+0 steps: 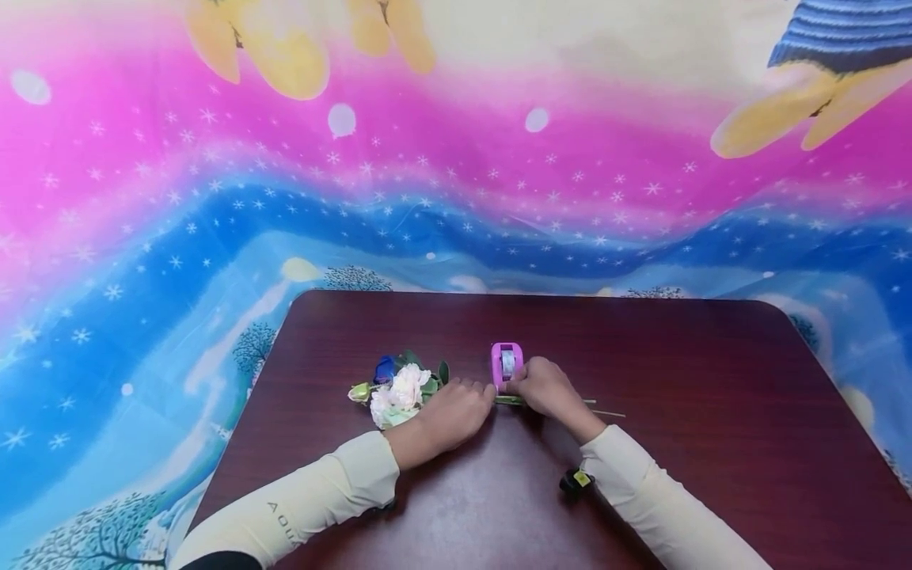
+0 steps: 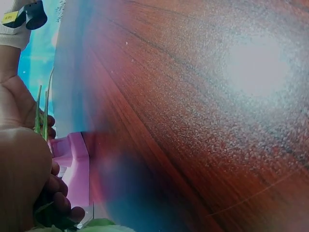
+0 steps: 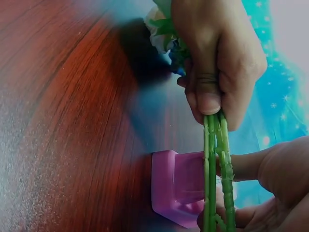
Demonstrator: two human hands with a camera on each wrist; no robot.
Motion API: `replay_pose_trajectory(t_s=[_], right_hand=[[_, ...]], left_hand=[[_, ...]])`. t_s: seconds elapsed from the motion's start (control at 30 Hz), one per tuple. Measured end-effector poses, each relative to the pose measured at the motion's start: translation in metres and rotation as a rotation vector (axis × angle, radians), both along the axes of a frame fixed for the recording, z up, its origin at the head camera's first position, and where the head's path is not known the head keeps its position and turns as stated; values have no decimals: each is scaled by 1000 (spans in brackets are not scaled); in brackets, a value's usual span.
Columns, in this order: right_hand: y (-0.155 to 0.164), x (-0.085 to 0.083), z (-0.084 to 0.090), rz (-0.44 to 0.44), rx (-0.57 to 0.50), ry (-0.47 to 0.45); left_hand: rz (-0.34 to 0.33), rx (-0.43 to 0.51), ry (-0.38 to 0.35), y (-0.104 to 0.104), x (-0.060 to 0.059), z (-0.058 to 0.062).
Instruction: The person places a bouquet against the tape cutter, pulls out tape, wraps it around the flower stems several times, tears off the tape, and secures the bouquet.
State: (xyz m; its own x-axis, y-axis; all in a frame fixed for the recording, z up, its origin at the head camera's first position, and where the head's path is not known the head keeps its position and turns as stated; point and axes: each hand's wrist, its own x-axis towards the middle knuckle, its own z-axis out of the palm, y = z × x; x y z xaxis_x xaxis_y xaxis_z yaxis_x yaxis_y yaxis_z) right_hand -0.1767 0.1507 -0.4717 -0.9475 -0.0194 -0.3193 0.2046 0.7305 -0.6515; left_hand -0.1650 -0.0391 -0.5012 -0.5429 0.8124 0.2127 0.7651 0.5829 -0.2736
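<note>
A bunch of artificial flowers [image 1: 409, 384], with pale pink blooms, a blue rose and a yellow-green bud, lies toward the left of the table. My left hand [image 1: 459, 412] grips its green stems [image 3: 212, 159] just below the blooms, thumb pressed along them in the right wrist view. Just beyond the stems stands a pink tape dispenser [image 1: 507, 364] with a roll of clear tape [image 1: 508, 362]. My right hand [image 1: 549, 388] is at the dispenser's near end, finger and thumb behind the stems. A small shiny bit of tape shows between them; the stems partly hide this pinch.
The dark red-brown wooden table [image 1: 677, 364] has rounded far corners. Thin stem ends [image 1: 609, 413] stick out beyond my right hand. A black wrist camera [image 1: 575, 480] hangs under the right sleeve. A colourful snowflake-patterned cloth [image 1: 456, 182] hangs behind the table.
</note>
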Motion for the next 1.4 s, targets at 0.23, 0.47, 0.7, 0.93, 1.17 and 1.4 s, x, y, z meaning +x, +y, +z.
replay_pose_trajectory(t_s=[0.23, 0.47, 0.7, 0.93, 1.17, 1.4], right_hand=[[-1, -4, 3, -34, -81, -31], [-3, -4, 7, -26, -81, -19], [-2, -4, 9, -45, -29, 17], [-5, -4, 6, -135, 6, 44], [-9, 0, 5, -175, -18, 68], [-11, 8, -2, -181, -11, 147]], left_hand=[[12, 4, 19, 3, -1, -4], [31, 0, 35, 7, -5, -8], [43, -25, 9, 10, -7, -11], [45, -23, 38, 12, -7, -14], [74, -44, -7, 15, -9, -20], [105, 24, -134, 16, -11, -21]])
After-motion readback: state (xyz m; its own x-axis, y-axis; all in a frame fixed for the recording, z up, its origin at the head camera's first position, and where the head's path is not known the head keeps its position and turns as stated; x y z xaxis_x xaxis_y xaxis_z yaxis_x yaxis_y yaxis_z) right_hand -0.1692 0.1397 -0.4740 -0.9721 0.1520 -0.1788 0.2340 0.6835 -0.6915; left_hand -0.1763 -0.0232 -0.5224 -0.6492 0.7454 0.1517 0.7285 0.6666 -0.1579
